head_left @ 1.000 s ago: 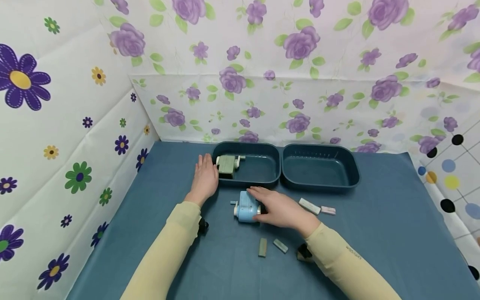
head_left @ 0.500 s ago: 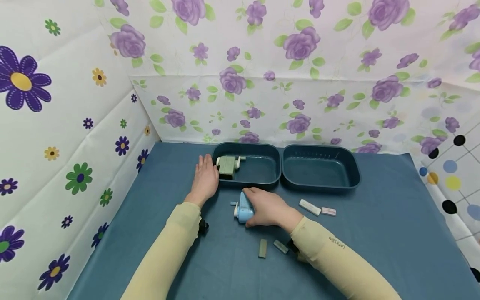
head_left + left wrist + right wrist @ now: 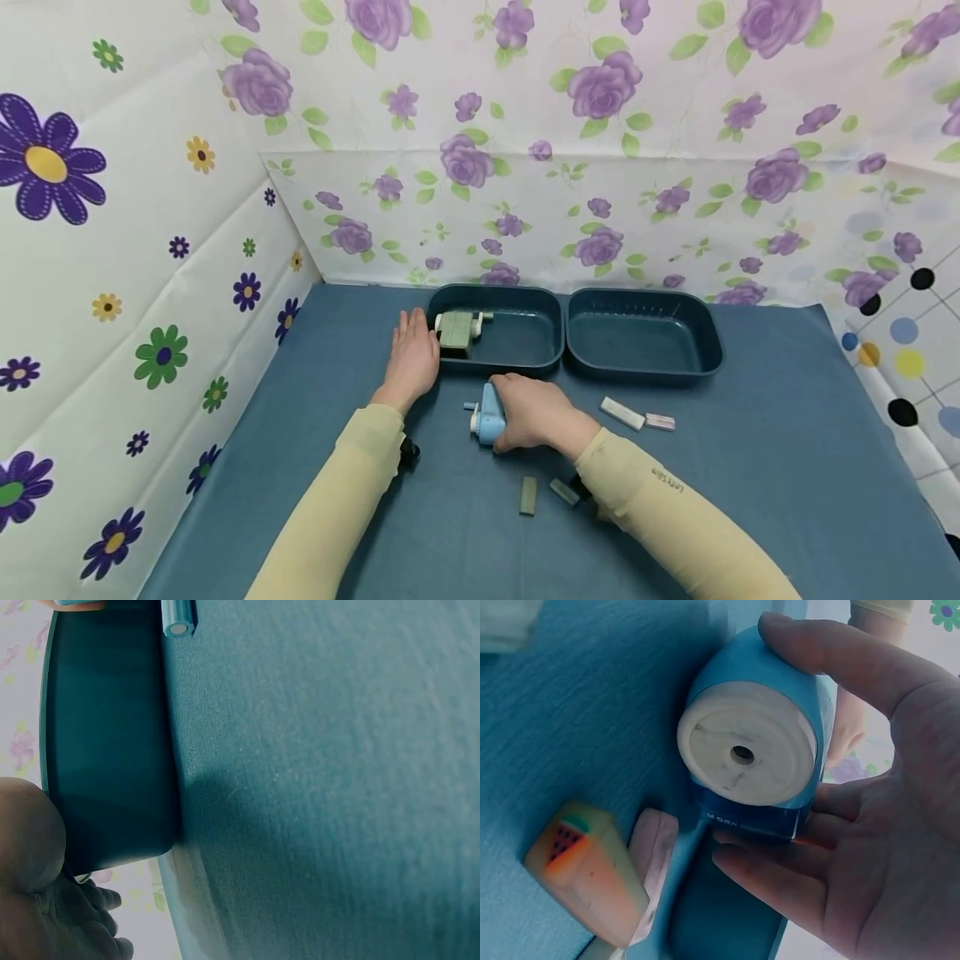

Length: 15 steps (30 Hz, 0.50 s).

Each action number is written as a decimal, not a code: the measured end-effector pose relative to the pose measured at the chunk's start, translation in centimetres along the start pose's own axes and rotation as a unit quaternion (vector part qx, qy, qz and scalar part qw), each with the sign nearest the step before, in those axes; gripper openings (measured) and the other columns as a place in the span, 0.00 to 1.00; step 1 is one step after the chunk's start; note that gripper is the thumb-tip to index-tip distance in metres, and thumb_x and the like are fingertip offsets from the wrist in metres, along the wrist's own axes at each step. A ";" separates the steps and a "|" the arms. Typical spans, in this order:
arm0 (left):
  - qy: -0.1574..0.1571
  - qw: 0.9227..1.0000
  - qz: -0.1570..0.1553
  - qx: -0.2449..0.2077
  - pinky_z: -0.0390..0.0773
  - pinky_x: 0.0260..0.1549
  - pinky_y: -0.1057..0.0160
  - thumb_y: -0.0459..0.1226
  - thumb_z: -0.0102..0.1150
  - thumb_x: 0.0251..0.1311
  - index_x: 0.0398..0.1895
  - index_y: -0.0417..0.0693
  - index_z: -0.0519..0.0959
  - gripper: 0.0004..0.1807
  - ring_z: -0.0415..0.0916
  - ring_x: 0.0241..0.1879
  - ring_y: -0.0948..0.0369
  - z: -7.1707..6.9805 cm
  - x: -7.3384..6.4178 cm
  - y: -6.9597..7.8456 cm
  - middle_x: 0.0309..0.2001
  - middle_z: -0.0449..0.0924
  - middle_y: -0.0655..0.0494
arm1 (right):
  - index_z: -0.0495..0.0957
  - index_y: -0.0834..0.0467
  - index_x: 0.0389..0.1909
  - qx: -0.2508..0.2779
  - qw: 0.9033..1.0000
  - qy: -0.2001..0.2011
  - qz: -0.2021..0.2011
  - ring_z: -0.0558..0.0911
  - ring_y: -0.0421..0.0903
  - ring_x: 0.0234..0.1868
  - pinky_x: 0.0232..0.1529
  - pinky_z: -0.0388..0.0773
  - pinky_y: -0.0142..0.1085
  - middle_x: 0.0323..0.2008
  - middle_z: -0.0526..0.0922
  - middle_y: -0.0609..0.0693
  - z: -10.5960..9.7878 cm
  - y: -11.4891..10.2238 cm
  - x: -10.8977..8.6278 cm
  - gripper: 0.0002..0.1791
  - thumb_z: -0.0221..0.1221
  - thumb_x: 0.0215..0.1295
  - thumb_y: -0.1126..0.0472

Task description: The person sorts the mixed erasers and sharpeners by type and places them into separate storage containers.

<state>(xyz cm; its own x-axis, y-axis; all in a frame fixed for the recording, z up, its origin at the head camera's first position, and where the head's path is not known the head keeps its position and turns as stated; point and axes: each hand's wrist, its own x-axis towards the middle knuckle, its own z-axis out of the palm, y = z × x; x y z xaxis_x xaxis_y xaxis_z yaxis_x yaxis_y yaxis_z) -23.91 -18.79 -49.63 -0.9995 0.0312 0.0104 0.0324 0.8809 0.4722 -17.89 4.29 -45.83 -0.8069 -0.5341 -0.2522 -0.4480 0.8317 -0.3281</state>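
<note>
A light blue crank pencil sharpener (image 3: 490,423) stands on the table, its crank toward the left. My right hand (image 3: 538,410) grips it from the right side, thumb on one side and fingers on the other. In the right wrist view, the sharpener's round pale face (image 3: 712,769) with the pencil hole shows between thumb and fingers. My left hand (image 3: 409,354) rests with straight fingers against the left end of the left dark blue tray (image 3: 517,368). Inside that tray sits a green crank pencil sharpener (image 3: 454,330).
A second dark blue tray (image 3: 645,377) stands at the right of the first. Before it lie a white eraser (image 3: 622,413) and a pinkish eraser (image 3: 660,422). Nearer me are a green eraser (image 3: 528,497) and a small greyish-green eraser (image 3: 564,492). A watermelon-print eraser (image 3: 589,874) shows in the right wrist view.
My right hand has moved slightly left, from touching the blue pencil sharpener to gripping farther around it. The sharpener stays about where it was. My left hand holds its place at the tray.
</note>
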 end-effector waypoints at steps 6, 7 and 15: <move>-0.001 1.000 0.001 -0.002 0.40 0.82 0.42 0.41 0.29 0.89 0.85 0.30 0.45 0.32 0.34 0.85 0.41 0.1 0.0 -0.1 0.85 0.43 0.34 | 0.66 0.60 0.80 -0.007 1.000 0.004 -0.004 0.81 0.52 0.56 0.53 0.83 0.50 0.72 0.75 0.59 0.3 -0.1 0.0 0.57 0.81 0.52 0.45; 0.000 1.000 0.000 -0.003 0.41 0.82 0.42 0.41 0.29 0.89 0.85 0.30 0.45 0.32 0.34 0.85 0.41 0.1 0.0 -0.1 0.85 0.43 0.34 | 0.66 0.61 0.80 -0.009 1.000 0.004 -0.005 0.81 0.52 0.56 0.52 0.83 0.49 0.72 0.75 0.59 0.4 -0.1 0.0 0.57 0.81 0.52 0.45; -0.003 1.000 0.000 -0.002 0.40 0.82 0.42 0.41 0.29 0.89 0.86 0.30 0.43 0.33 0.33 0.85 0.41 0.2 0.0 -0.3 0.85 0.43 0.33 | 0.66 0.62 0.80 -0.011 1.000 0.002 -0.003 0.81 0.53 0.56 0.52 0.83 0.49 0.70 0.75 0.59 0.5 -0.2 0.2 0.58 0.82 0.52 0.45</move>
<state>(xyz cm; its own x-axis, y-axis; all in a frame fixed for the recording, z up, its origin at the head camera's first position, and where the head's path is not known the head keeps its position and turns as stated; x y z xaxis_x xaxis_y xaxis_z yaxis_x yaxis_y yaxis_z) -23.95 -18.93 -49.94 -0.9994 0.0334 0.0050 0.0318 0.8791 0.4755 -17.74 3.97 -46.25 -0.8060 -0.5381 -0.2468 -0.4604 0.8318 -0.3101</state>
